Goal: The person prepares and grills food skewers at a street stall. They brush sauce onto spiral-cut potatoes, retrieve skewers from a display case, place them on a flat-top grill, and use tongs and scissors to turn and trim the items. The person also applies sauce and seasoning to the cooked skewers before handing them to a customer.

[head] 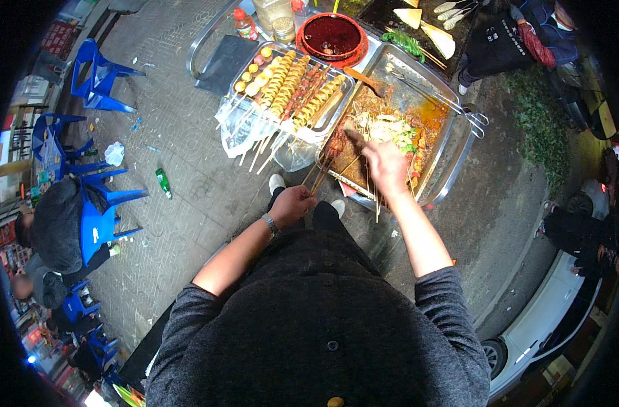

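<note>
My left hand (291,206), a metal-band watch at its wrist, grips the thin sticks of several skewers. Their dark, sauced meat (336,145) rests over the near left side of a deep metal tray (454,147). My right hand (385,165) holds a short brown tool (356,136), blurred and perhaps a brush, whose tip is close to the meat. Beneath and beyond that hand lie skewers of pale and green vegetables (390,127) in brown sauce, sticks towards me. A wooden spatula (363,79) leans over the tray's left rim.
Left of the tray stands a smaller tray (347,109) of spiral potato and meat skewers. Behind are a red-rimmed sauce bowl (335,38) and a dark griddle (380,23). Metal tongs (472,117) overhang the right rim. Blue chairs (98,229), seated people and a green bottle (163,183) are left.
</note>
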